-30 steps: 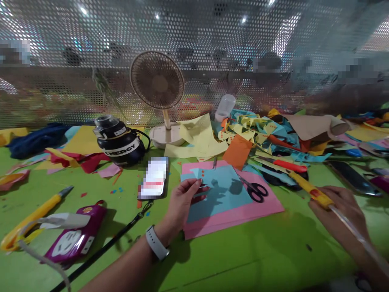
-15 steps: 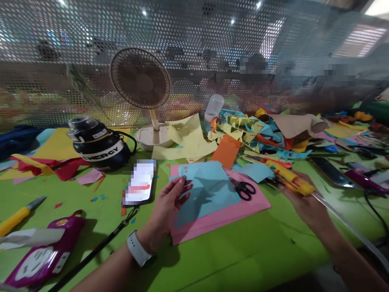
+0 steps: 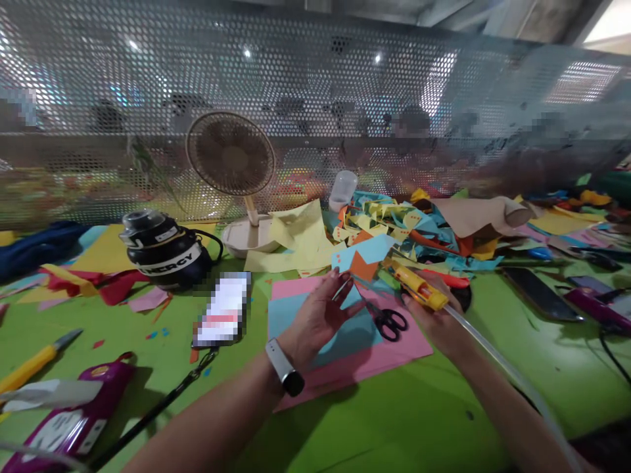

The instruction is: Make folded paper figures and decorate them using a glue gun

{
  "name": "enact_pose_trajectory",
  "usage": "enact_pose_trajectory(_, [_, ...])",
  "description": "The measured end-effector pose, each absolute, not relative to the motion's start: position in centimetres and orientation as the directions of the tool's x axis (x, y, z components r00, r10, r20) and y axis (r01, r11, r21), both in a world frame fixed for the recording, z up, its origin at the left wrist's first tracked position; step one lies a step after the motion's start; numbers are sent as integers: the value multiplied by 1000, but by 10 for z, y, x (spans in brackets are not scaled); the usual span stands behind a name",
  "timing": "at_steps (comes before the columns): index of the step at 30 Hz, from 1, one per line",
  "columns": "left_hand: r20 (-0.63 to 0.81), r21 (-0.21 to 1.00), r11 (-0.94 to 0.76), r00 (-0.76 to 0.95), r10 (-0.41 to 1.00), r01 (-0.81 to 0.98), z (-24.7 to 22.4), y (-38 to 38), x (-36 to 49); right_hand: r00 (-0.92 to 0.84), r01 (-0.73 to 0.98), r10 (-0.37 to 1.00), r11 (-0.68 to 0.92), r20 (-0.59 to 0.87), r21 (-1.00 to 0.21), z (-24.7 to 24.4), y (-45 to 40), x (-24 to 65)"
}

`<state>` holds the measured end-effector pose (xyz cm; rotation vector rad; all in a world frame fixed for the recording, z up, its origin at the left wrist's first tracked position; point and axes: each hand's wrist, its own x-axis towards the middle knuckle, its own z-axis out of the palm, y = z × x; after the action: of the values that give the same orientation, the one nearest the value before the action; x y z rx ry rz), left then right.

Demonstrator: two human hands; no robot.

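My left hand (image 3: 320,315) is over a pink and blue paper stack, its fingertips at the lower left corner of a light blue paper sheet (image 3: 363,251) with orange dots. That sheet is raised and tilted, and covers part of an orange paper piece (image 3: 365,268). My right hand (image 3: 436,312) grips a yellow hand tool (image 3: 419,286) with a pale tube running back from it. The tool's front end is close to the sheet's right edge; whether they touch I cannot tell. Black-handled scissors (image 3: 392,324) lie on the pink paper (image 3: 409,351), partly over another blue sheet (image 3: 286,315).
A phone (image 3: 224,309), a dark bottle (image 3: 167,256) and a small fan (image 3: 231,154) stand or lie to the left. A yellow knife (image 3: 39,358) is beside a purple device (image 3: 93,407). Paper scraps (image 3: 394,220) pile up behind; another phone (image 3: 537,292) is at right.
My left hand has moved right and raised the dotted blue sheet off the stack. My right hand has brought the yellow tool leftward to the sheet. The view has tipped up slightly.
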<state>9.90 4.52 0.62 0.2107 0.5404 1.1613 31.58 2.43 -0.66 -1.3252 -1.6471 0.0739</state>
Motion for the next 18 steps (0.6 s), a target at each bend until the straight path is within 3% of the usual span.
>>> enact_pose_trajectory(4, [-282, 481, 341, 226, 932, -808, 3, 63, 115, 187, 666, 819, 301, 543, -683, -6, 23, 319])
enact_pose_trajectory(8, [-209, 666, 91, -69, 975, -741, 13, 99, 102, 426, 410, 845, 138, 323, -902, 6, 25, 326])
enact_pose_trajectory(13, [-109, 725, -138, -311, 944, -675, 33, 122, 62, 564, 123, 788, 217, 248, -969, 8, 33, 340])
enact_pose_trajectory(15, [-89, 755, -144, -318, 944, -640, 32, 111, 52, 533, 85, 812, 227, 237, -970, 8, 33, 340])
enact_pose_trajectory(18, [-165, 777, 10, -188, 968, -630, 18, 76, 47, 430, 34, 882, 196, 192, -980, 12, 29, 330])
